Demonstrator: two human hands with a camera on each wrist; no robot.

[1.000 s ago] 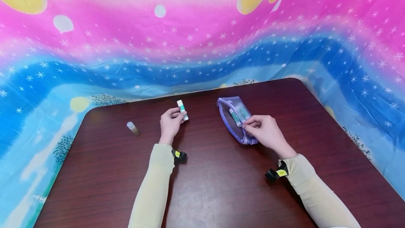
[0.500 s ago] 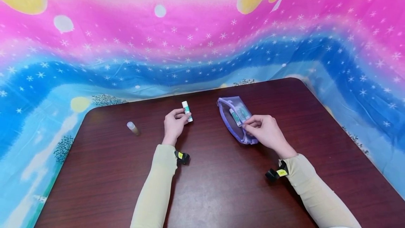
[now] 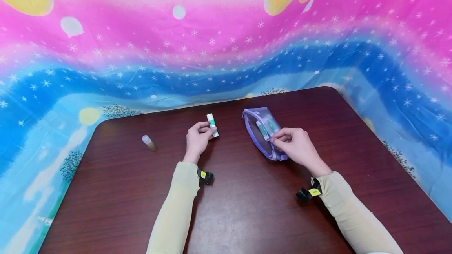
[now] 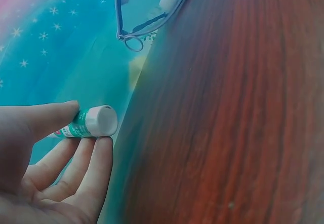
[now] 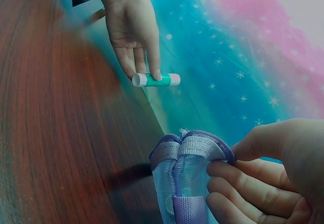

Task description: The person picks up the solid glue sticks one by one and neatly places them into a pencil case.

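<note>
My left hand (image 3: pixel 198 138) pinches a white glue stick (image 3: pixel 212 120) with a green label between thumb and fingers, raised to the left of a purple mesh zip pouch (image 3: pixel 260 111). The glue stick's white end (image 4: pixel 104 121) faces the camera in the left wrist view. My right hand (image 3: pixel 298 146) grips the near right edge of the pouch (image 5: pixel 205 148), thumb and index finger pinching its purple trim. The pouch's mouth gapes. Inside lies another green-and-white glue stick (image 3: pixel 262 130); a further greenish thing shows dimly through the mesh beside it.
A small tube (image 3: pixel 148 142) with a pale top and brownish body stands on the dark wooden table (image 3: pixel 229 207), left of my left hand. Behind the table's far edge hangs a pink and blue cloth (image 3: pixel 212 50) with snowflakes.
My left hand has moved right with the glue stick, closer to the pouch. My right hand and the pouch have stayed in place.
</note>
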